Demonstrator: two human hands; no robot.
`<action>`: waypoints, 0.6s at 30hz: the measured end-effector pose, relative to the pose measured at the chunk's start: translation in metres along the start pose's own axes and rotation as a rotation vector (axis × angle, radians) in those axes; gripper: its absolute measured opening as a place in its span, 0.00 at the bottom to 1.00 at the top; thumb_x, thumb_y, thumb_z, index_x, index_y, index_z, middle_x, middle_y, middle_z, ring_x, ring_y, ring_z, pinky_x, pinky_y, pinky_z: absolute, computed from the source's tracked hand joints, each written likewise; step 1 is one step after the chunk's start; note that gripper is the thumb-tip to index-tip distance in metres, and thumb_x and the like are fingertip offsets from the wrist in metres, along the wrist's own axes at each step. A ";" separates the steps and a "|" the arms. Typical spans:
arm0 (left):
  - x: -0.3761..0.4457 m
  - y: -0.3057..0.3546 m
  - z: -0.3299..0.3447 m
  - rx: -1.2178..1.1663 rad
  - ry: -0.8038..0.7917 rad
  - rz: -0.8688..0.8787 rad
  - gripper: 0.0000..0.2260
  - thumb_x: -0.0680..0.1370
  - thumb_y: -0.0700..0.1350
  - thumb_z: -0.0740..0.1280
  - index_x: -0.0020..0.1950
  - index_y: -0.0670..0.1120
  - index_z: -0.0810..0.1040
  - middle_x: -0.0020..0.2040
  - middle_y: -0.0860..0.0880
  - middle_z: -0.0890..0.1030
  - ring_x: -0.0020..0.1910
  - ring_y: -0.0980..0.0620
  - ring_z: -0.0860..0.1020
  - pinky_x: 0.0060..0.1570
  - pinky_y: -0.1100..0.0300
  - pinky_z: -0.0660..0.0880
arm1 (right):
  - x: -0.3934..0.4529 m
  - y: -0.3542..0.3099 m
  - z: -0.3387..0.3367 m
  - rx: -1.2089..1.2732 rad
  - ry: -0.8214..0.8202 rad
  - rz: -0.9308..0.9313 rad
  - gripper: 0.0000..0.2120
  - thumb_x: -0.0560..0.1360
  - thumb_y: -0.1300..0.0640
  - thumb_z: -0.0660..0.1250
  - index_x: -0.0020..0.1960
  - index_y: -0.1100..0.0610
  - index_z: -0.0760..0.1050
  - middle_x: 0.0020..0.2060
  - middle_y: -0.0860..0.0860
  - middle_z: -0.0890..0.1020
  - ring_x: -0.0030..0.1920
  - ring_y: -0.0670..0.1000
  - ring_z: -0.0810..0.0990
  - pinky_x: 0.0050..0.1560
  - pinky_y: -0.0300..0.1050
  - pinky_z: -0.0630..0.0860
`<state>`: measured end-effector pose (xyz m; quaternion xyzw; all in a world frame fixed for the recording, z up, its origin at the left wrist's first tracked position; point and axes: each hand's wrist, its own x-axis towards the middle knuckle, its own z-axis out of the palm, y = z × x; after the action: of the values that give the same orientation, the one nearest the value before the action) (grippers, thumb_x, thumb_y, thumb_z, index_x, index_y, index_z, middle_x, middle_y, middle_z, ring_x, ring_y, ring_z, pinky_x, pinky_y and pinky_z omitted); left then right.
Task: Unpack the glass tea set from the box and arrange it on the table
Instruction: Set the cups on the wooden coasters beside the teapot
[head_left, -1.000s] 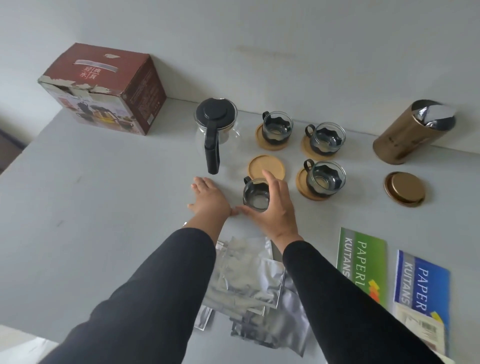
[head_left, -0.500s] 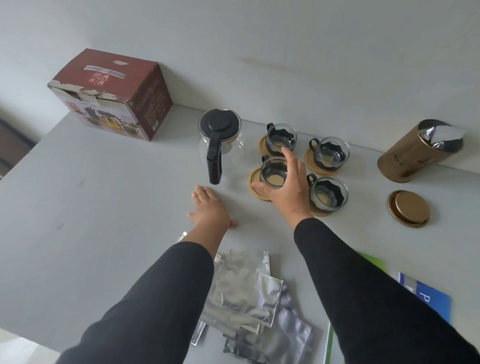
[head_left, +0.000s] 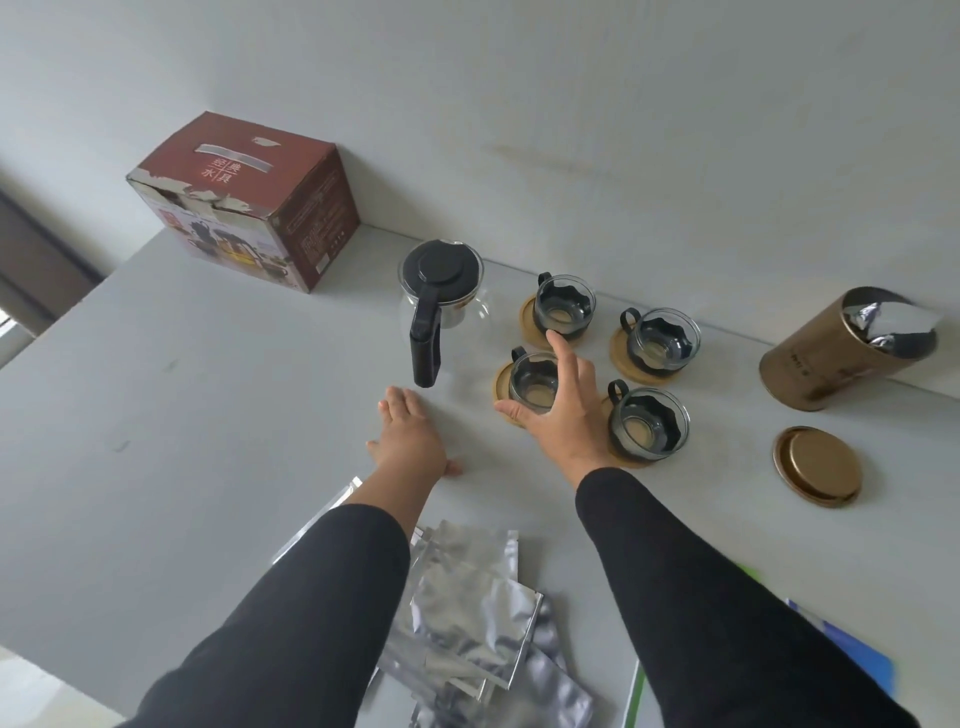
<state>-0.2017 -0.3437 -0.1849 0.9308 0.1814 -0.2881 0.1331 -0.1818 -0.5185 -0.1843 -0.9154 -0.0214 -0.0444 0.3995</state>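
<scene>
Glass teacup (head_left: 535, 383) on its wooden coaster (head_left: 503, 385), at 4 o'clock from the teapot (head_left: 440, 291): right hand (head_left: 563, 410) spread loosely over it, not gripping, left hand (head_left: 410, 436) flat on the counter (head_left: 208, 415); light, brittle, slippery, best held by its black handle.

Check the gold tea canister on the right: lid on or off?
Off. The gold canister shows an open mouth with foil packets inside; its lid lies flat on the table in front, apart from it.
</scene>
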 end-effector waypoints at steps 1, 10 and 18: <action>0.000 0.000 0.001 -0.005 0.000 0.002 0.55 0.71 0.54 0.74 0.78 0.40 0.36 0.78 0.47 0.36 0.78 0.48 0.40 0.73 0.45 0.60 | 0.000 0.000 0.000 -0.014 -0.002 -0.009 0.47 0.64 0.42 0.76 0.75 0.48 0.55 0.61 0.56 0.68 0.61 0.53 0.72 0.60 0.43 0.70; -0.001 -0.001 0.001 -0.041 0.047 0.016 0.54 0.70 0.54 0.75 0.78 0.41 0.38 0.78 0.48 0.39 0.79 0.48 0.42 0.72 0.45 0.62 | -0.013 -0.002 -0.018 -0.148 0.172 -0.168 0.35 0.72 0.38 0.64 0.73 0.54 0.60 0.59 0.58 0.71 0.60 0.56 0.71 0.59 0.51 0.74; -0.024 -0.033 0.006 -0.188 0.116 0.216 0.38 0.72 0.54 0.73 0.74 0.41 0.59 0.73 0.48 0.59 0.69 0.46 0.67 0.65 0.51 0.69 | -0.087 -0.019 -0.019 -0.171 0.089 -0.012 0.29 0.73 0.42 0.63 0.68 0.59 0.68 0.58 0.57 0.73 0.60 0.55 0.72 0.59 0.45 0.70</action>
<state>-0.2371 -0.3226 -0.1804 0.9434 0.1136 -0.1997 0.2392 -0.2714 -0.5198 -0.1661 -0.9431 -0.0052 -0.0888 0.3203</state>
